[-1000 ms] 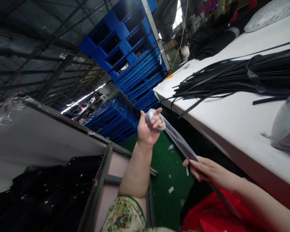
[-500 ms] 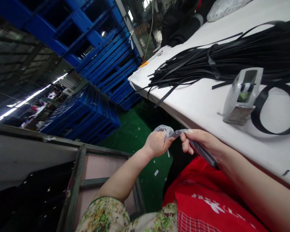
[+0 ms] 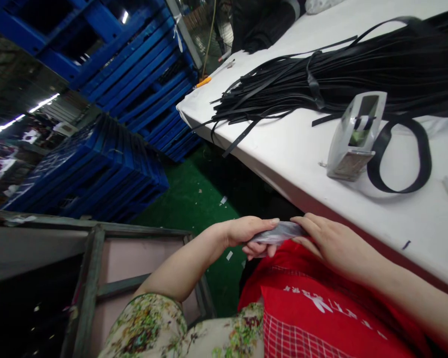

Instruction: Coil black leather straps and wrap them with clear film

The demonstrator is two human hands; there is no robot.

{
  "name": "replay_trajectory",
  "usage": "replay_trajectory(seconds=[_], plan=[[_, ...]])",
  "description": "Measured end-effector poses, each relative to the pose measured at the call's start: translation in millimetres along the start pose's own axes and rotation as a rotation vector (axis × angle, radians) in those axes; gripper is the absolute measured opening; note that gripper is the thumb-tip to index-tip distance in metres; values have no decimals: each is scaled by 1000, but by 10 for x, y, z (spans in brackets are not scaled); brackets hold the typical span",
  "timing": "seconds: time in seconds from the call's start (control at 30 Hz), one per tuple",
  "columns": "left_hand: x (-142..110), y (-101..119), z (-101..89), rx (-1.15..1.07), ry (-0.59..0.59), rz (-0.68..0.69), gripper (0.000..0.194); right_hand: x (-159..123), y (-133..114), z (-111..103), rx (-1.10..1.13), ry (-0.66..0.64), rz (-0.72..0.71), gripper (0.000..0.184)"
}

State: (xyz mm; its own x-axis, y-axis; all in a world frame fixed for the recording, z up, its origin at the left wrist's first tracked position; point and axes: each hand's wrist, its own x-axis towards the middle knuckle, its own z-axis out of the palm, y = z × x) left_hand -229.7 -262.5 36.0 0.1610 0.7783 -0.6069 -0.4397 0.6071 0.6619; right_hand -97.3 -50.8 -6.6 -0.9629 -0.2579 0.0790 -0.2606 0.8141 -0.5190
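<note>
Both hands meet in front of my red apron (image 3: 321,313), just below the table's near edge. My left hand (image 3: 246,233) pinches a small grey bagged strip (image 3: 280,232), thumb on top and fingers under it. My right hand (image 3: 330,241) has its fingers closed on the other end of the same strip. On the white table (image 3: 294,154) lie a big bundle of black straps (image 3: 358,74), a grey tape dispenser (image 3: 353,136) and one looped black strap (image 3: 399,159).
Stacked blue plastic pallets (image 3: 108,99) stand to the left beyond a green floor (image 3: 194,199). A metal-framed cart (image 3: 97,278) with dark fabric inside is at my lower left. Dark garments (image 3: 261,20) lie at the table's far end.
My left hand has come down from head height to lap level. My hands have closed together along the strip, which is now gathered short. The view has swung toward the table.
</note>
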Motion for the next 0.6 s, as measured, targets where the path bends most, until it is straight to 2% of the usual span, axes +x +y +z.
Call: replay_trajectory(seconds=[0.13,0.23,0.43,0.5,0.6], plan=[[146,-30,-17,-218,-165,-30,74,-127,14,-53,162,-95,94,36],[234,-87,34,-314,-218,-7,74,-196,36,-87,349,-177,132,32],[309,-237,99,-420,-224,221,71,-191,39,-134,600,-123,144,35],[329,-217,101,-460,-221,301,69,-167,19,-146,635,-106,148,38],[422,-84,166,-573,-207,348,70,-168,-40,-119,743,-32,174,43]])
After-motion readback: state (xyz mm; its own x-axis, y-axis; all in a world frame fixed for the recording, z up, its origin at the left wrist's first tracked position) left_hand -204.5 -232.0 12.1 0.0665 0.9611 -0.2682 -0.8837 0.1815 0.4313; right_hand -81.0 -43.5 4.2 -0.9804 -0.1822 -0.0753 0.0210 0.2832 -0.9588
